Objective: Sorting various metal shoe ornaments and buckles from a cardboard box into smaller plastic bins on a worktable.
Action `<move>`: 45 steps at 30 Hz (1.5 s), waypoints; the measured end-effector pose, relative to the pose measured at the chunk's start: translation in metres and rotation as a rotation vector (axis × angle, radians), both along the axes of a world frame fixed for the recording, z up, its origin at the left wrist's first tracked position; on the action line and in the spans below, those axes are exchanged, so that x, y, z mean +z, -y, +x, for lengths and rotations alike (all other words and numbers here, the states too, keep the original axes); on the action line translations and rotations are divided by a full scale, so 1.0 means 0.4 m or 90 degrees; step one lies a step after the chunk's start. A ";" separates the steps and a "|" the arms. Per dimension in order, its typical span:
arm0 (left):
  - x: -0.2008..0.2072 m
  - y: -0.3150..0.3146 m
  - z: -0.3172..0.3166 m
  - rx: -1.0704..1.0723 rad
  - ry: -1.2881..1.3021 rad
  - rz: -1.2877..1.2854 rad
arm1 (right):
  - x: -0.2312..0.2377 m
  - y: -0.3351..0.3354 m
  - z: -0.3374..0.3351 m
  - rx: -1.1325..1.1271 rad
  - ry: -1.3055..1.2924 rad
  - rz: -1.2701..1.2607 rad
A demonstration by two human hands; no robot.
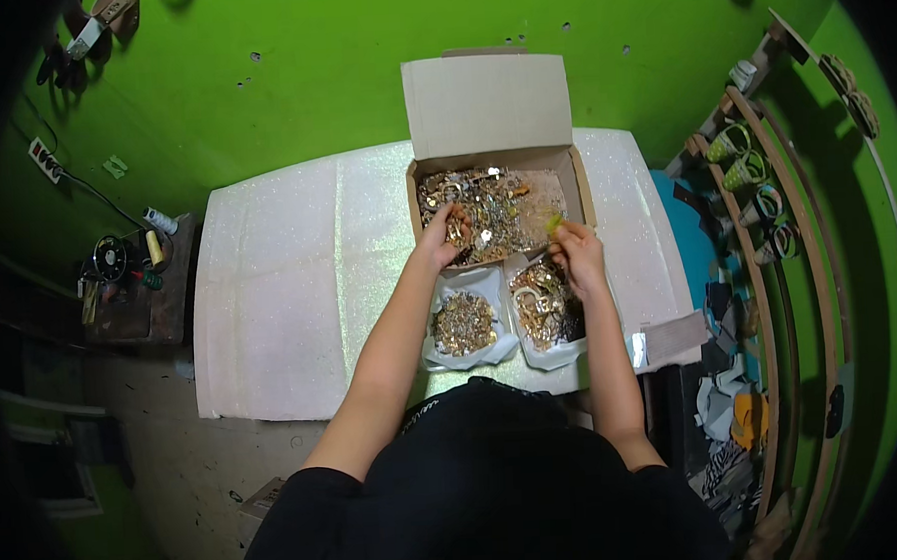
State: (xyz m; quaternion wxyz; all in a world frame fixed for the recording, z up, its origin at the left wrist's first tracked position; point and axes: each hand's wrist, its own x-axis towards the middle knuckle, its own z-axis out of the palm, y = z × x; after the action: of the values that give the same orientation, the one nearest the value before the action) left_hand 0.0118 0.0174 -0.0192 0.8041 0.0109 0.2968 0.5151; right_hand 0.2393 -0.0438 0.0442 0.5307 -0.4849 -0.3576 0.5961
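Observation:
An open cardboard box [486,106] stands on the table with its lid up against the wall. Inside lies a heap of small gold and silver metal pieces [485,203], thicker on the left than on the right. My left hand [441,242] is over the box's left side, cupped around a few small gold-coloured pieces. Between the fingertips of my right hand [580,258], at the box's front right corner, is a small yellow-green piece [554,222] of unclear kind. Two white plastic-lined containers sit in front: the left one holds small metal bits [464,324], the right one larger gold pieces [542,311].
A glittery whitish cover [269,288] spreads over the table. At its right front corner lies a grey strip [669,342]. A small side table [140,318] with spools stands left. On the right, a wooden rack [756,226] holds sandals, with fabric scraps [724,408] below.

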 end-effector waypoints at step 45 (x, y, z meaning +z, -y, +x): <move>-0.011 -0.011 -0.016 0.088 0.071 0.035 | 0.024 -0.082 -0.324 0.105 0.652 0.339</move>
State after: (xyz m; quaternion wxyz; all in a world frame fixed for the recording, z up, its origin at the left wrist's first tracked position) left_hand 0.0053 0.0217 -0.0238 0.7811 -0.0166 0.2373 0.5773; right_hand 0.1099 -0.0110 0.0539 0.3454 -0.5318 -0.7430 0.2144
